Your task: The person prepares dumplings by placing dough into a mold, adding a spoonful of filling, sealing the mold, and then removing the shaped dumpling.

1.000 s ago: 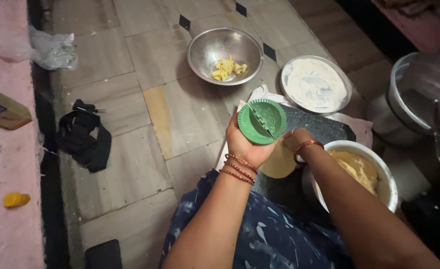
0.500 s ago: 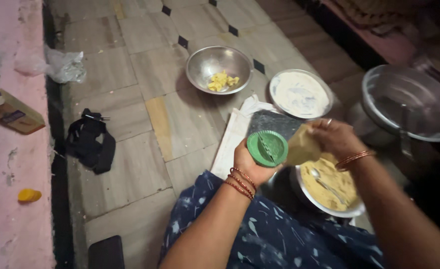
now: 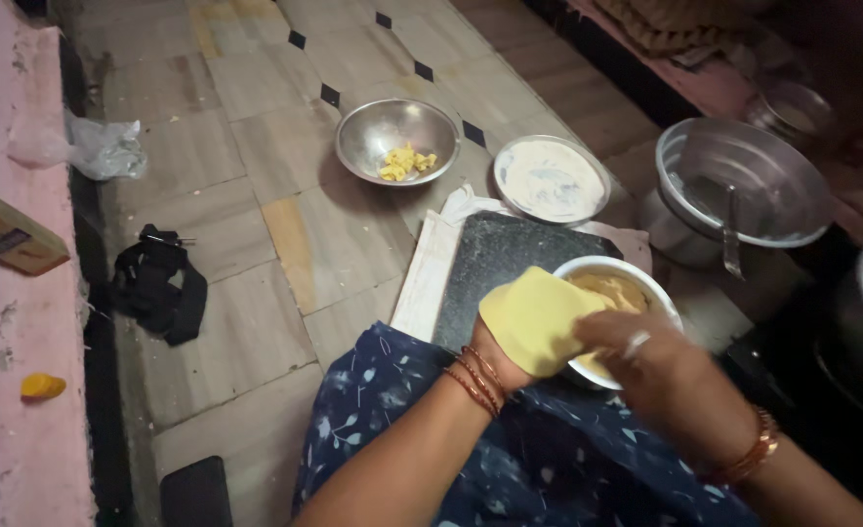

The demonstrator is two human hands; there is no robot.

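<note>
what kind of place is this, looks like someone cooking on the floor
Most likely a home kitchen floor used for food prep. A steel bowl of yellow pieces and a floured plate sit on floor tiles, with a large pot nearby, while both hands press yellow dough over a white bowl.

Left hand [image 3: 498,353], bangles at wrist, under flat yellow dough sheet [image 3: 534,320], holding it up. Right hand [image 3: 636,353], ring on one finger, closed over sheet's right edge, above white bowl [image 3: 636,283] of yellow filling. Dark slab [image 3: 500,256] on white cloth just behind. Steel bowl [image 3: 397,140] with yellow pieces farther back on tiled floor [image 3: 246,146]; round plate of white flour [image 3: 551,180] beside it. Large steel pot [image 3: 744,190] with ladle at right. Black cloth bundle [image 3: 158,288] at left. Blue patterned garment [image 3: 431,459] across lap.
</note>
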